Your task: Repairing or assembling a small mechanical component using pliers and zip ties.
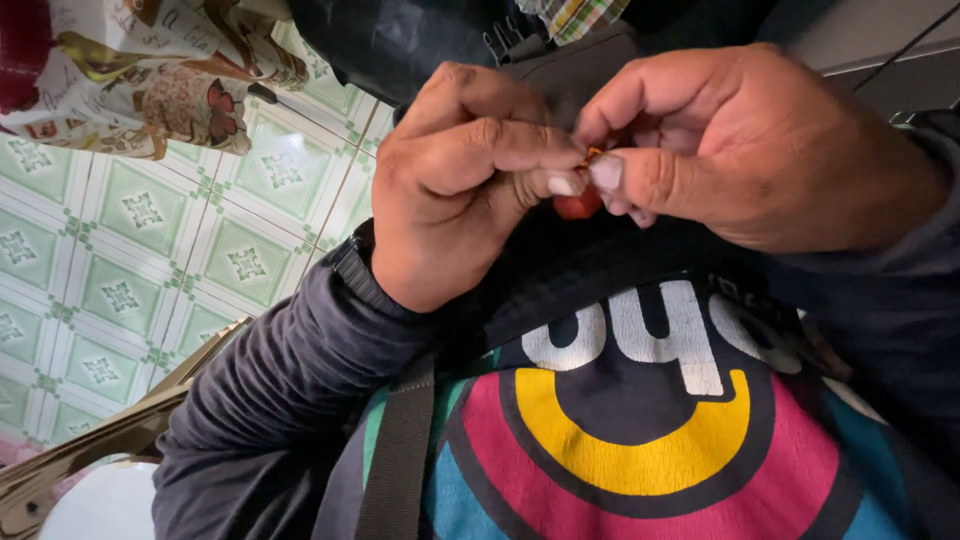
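My left hand [450,190] and my right hand [740,150] meet close in front of the camera, fingertips pinched together. Between them sits a small red object [578,205], mostly hidden by the fingers, with a thin orange bit at the top. The thumbs of both hands press on it. A dark wristwatch [360,275] sits on my left wrist, and both arms wear dark grey sleeves. Under the hands lies a dark bag [620,420] with a round print of yellow, pink and blue rings and a dark strap [395,460].
A green and white patterned tile floor [150,250] spreads at the left. A cloth with a butterfly print [170,70] hangs at the top left. A brown wooden piece [90,440] and a white rounded object [100,505] sit at the lower left.
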